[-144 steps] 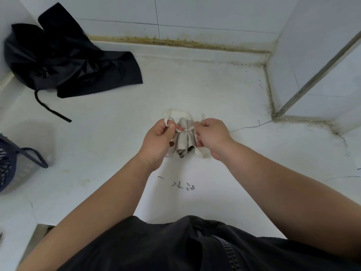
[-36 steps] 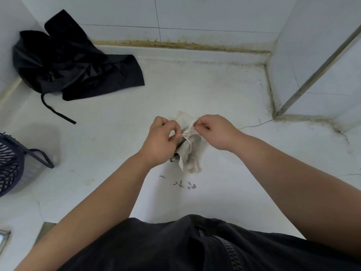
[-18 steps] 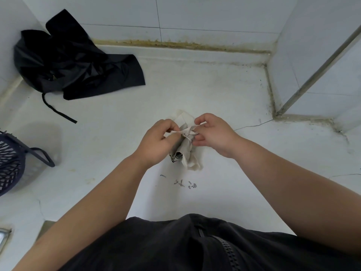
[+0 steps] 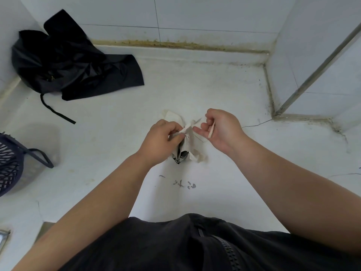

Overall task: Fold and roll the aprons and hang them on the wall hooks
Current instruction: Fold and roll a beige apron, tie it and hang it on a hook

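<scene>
Over the counter (image 4: pixel 224 90), both hands pinch apron (image 4: pixel 185 149) strings.

Single view: a wide-angle camera worn on the head faces forward and steeply down, over the person's torso (image 4: pixel 175 249), onto a white surface (image 4: pixel 195 90). The left hand (image 4: pixel 160 141) and right hand (image 4: pixel 220 130) lie near, mid-frame; a tiled wall (image 4: pixel 205 14) bounds the top.

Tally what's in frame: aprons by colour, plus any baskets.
beige apron: 1
black apron: 1
dark basket: 1
Total: 3
</scene>
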